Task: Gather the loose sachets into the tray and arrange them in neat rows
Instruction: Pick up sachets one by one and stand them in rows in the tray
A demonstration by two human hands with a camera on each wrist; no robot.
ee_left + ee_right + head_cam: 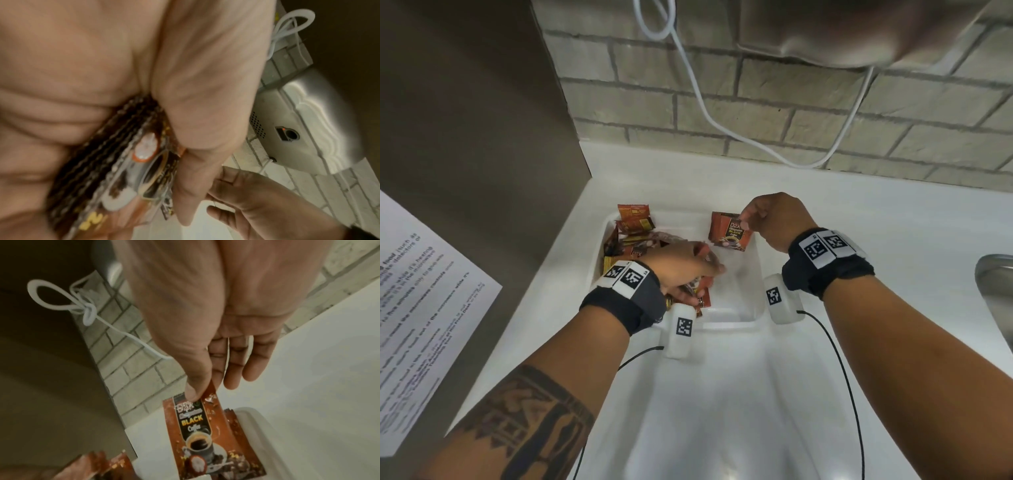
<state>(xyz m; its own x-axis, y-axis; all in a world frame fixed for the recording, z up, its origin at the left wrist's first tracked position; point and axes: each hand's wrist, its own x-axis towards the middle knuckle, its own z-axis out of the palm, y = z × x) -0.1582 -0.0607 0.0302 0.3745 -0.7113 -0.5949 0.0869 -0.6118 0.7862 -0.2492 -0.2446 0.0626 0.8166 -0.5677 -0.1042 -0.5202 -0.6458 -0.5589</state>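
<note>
"How many sachets are there?"

"One black coffee sachet (731, 231) is held up over the far side of the tray (748, 301). Its lower edge dips toward the inside. A second one may sit right behind it, but I cannot be sure. A pile of sachets (631, 233) lies in the tray's left side. They overlap, so I cannot count them."

"How many trays?"

"One white tray. It sits on the white bench (893, 219), near the brick wall (756, 113)."

"What is the right hand doing?"

"The right hand (774, 219) pinches the top corner of the black coffee sachet with its thumb and first finger. The other fingers hang loose and almost straight."

"And the left hand?"

"The left hand (685, 270) is down in the tray. Its fingers and thumb are curled round a stack of sachets (127, 170). I can see several edges, pressed flat together."

"Anything else?"

"One white cord (698, 92) hangs on the wall. One printed paper (424, 291) is on the left. One metal sink edge (996, 277) is on the right."
</note>
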